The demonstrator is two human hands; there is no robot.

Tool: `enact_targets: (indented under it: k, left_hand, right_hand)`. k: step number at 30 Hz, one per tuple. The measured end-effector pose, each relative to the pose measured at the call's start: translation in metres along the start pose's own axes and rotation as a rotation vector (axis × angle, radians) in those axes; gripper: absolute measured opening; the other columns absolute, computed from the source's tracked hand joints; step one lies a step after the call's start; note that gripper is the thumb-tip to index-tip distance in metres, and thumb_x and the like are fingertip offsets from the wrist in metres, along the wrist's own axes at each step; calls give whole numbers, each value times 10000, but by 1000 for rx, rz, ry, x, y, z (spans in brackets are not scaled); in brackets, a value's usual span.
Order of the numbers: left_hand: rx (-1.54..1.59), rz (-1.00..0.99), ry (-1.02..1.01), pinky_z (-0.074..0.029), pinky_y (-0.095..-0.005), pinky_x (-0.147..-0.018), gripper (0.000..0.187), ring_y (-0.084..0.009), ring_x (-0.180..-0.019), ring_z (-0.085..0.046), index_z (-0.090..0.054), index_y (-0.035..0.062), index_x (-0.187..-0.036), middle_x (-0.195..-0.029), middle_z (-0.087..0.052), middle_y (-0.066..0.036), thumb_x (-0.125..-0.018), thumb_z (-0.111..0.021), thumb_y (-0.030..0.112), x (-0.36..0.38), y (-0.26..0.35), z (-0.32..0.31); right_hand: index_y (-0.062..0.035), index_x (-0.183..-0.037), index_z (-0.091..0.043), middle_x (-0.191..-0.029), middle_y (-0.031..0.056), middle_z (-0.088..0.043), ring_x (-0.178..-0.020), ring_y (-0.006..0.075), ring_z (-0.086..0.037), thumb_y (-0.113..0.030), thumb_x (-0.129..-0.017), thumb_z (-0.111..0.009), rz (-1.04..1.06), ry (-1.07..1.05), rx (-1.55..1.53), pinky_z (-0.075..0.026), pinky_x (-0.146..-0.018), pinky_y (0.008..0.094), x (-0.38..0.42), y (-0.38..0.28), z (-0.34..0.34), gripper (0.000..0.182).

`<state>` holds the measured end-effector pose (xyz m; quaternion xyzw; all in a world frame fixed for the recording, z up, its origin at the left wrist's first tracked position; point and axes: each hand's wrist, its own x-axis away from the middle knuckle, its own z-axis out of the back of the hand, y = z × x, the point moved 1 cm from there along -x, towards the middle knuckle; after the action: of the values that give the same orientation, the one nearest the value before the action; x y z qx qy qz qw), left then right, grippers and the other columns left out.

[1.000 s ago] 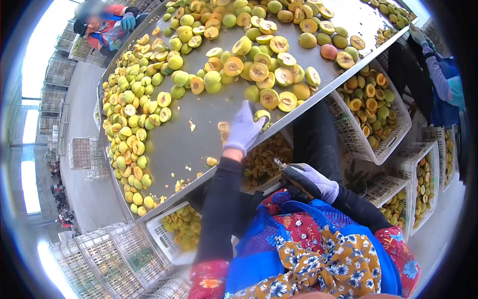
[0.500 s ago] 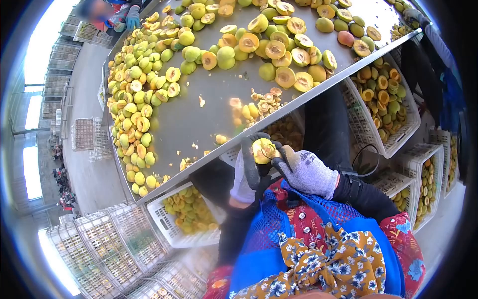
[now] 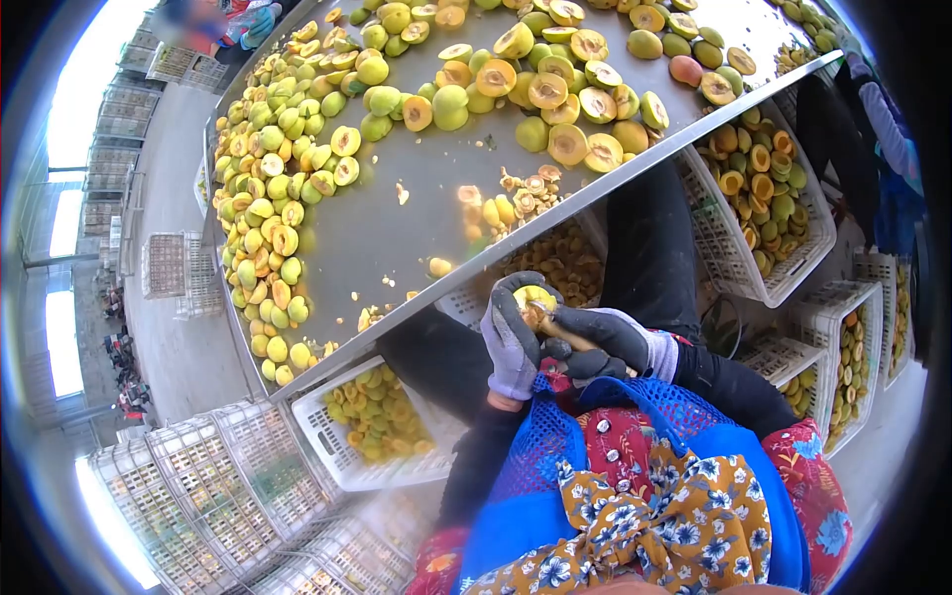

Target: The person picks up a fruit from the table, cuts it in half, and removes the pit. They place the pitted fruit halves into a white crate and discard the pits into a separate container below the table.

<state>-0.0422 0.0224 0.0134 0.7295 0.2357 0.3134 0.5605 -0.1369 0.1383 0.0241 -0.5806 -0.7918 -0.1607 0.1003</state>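
Note:
My left hand (image 3: 513, 342), in a grey glove with dark fingers, is wrapped round a yellow-green peach half (image 3: 536, 296) just off the table's near edge. Close against the fruit, my right hand (image 3: 607, 340) is closed on a pitting tool, whose light brown handle (image 3: 620, 368) shows below the fingers. The tool's working end is hidden at the fruit. On the metal table (image 3: 387, 238) ahead lie many whole and halved peaches (image 3: 547, 91). A small heap of cut-out pits (image 3: 535, 190) sits near the table's edge.
Below the table stand white crates of peach halves, one at left (image 3: 337, 451) and one at right (image 3: 699, 213). Pit pieces (image 3: 565, 260) fill another container under the edge. Stacked crates (image 3: 198, 476) rise at lower left. Other people work at the far left and right.
Both hands have drawn a little down and closer to my body with the peach half. The right hand has turned, and the tool's handle now shows. The coworkers' arms have shifted.

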Motion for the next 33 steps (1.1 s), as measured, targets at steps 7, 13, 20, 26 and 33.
enact_targets:
  k: [7, 13, 20, 26, 33]
  left_hand:
    - [59, -8, -126, -523, -297, -752, 472, -169, -811, -623, -561, -3, -1106, -897, -650, -116, -1071, -304, 391, -4, -9, 0]
    - [-818, -480, 12, -508, -372, -764, 520, -255, -850, -630, -540, 23, -1154, -963, -624, -130, -774, -744, 314, -9, -6, 33]
    - [-1309, 256, 410, -436, -457, -996, 478, -461, -1167, -523, -476, -29, -1331, -1312, -493, -302, -987, -486, 303, 43, 51, 183]
    - [-1484, -83, 433, -452, -455, -962, 490, -412, -1132, -563, -517, -13, -1290, -1225, -571, -259, -964, -523, 353, -80, 102, 135]
    - [-1719, -608, -90, -445, -474, -965, 554, -426, -1161, -536, -473, 111, -1377, -1305, -525, -252, -899, -589, 366, -306, 49, 8]
  right_hand:
    - [2, -1013, -506, -600, 4, -419, -381, 44, -342, -420, -1022, -466, -231, -268, -380, -295, -295, 169, -2, 1, 16, 424]
    - [-45, -1026, -536, -614, 28, -486, -402, 71, -403, -381, -1020, -489, -70, -360, -141, -327, -324, 190, 21, 0, -30, 340]
    - [-64, -855, -534, -640, -39, -452, -510, 34, -396, -391, -1014, -510, 290, 114, 876, -305, -448, 205, 11, -25, 0, 364]
    - [-56, -857, -566, -683, -39, -475, -600, 54, -429, -341, -1007, -534, 217, 190, 897, -358, -527, 236, 0, -31, 33, 323]
    - [-64, -851, -563, -667, -33, -497, -591, 53, -444, -324, -1021, -481, 386, 228, 1175, -382, -527, 248, 15, -39, 16, 321]
